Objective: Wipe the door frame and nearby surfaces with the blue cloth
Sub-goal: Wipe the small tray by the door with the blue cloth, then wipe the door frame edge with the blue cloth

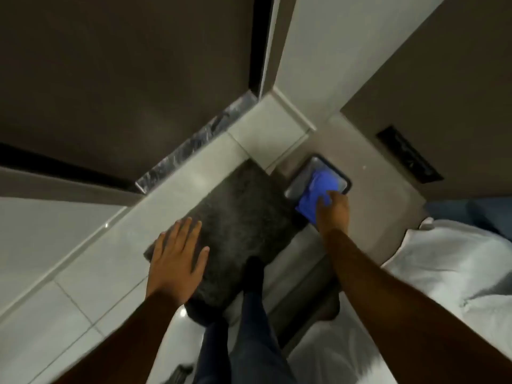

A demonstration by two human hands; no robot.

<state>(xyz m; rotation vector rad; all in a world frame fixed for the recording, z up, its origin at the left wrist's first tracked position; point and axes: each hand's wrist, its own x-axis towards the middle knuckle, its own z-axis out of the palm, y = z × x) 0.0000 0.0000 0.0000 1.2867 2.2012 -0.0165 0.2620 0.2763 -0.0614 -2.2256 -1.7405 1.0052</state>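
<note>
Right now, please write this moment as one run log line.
right hand: presses blue cloth on dark-rimmed panel | left hand: open, empty, spread above grey mat

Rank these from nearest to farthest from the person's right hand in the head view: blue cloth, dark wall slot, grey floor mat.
1. blue cloth: pressed under the right hand.
2. grey floor mat: just left of it.
3. dark wall slot: up and right on the panel.

No text, label, brand or number can be read. Pale marks are seen on the dark recessed plate [410, 154] in the wall, but they are too blurred to be made out.
</note>
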